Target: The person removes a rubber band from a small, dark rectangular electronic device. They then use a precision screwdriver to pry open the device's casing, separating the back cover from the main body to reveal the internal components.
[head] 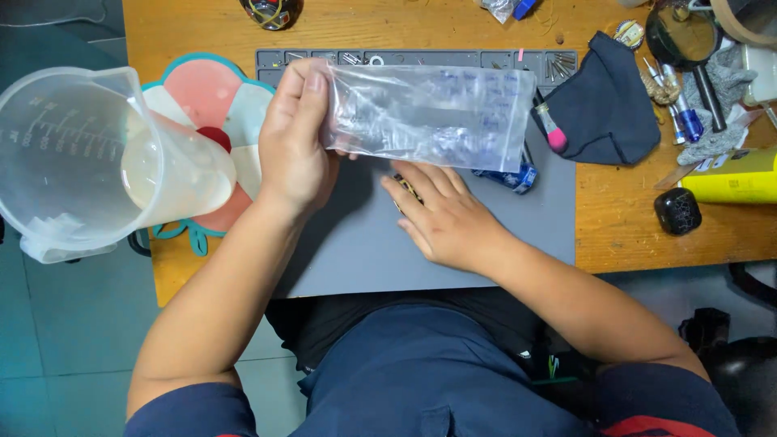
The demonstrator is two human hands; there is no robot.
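A clear measuring jug (97, 162) fills the left of the frame, nearest the camera. At upper centre, the left hand (295, 137) grips one end of a clear plastic bag (429, 117), held flat above the grey mat (364, 243). The right hand (441, 214) lies open at centre, fingers spread over a small dark object (407, 188) on the mat.

Single head-worn camera, looked steeply down from above the seated person, close over the grey work mat (453, 243) and wooden desk (639, 235), far desk edge apparently cropped at frame top.
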